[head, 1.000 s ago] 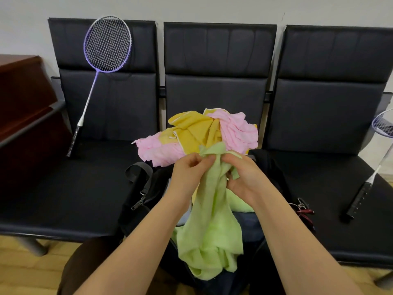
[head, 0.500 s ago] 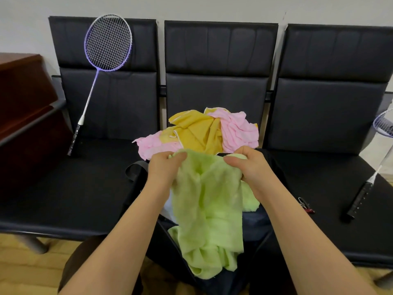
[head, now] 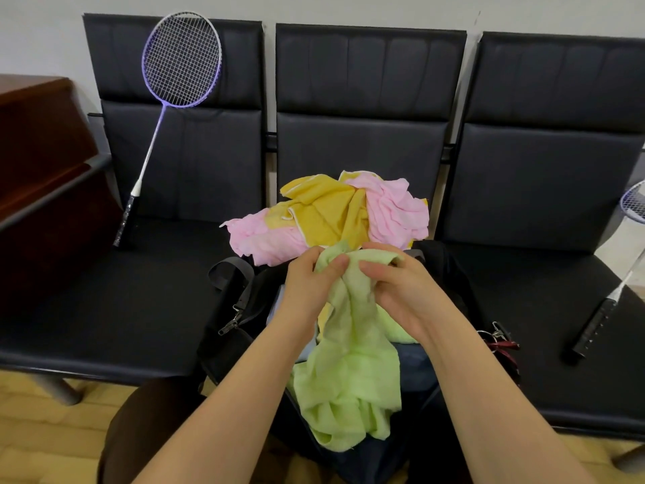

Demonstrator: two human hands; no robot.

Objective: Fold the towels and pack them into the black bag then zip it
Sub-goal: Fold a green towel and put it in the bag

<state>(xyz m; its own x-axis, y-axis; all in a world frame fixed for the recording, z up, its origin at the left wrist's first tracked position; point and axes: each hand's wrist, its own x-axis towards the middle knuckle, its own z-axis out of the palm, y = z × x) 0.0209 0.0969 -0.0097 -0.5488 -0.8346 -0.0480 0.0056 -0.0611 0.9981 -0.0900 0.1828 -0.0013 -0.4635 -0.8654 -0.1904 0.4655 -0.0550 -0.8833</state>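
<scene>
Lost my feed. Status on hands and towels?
Left hand and right hand both grip green towel, unfolded, above open black bag. Pink and yellow towels still heaped behind.

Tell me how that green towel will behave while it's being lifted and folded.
Probably floppy: the green towel hangs in loose bunched folds below the left hand and right hand gripping its top. It likely weighs little. Its fuzzy surface should not slip through the fingers.

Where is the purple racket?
In the head view, the purple-framed badminton racket leans upright against the backrest of the leftmost black padded chair, its dark handle resting on that seat, left of the pile of towels.
</scene>
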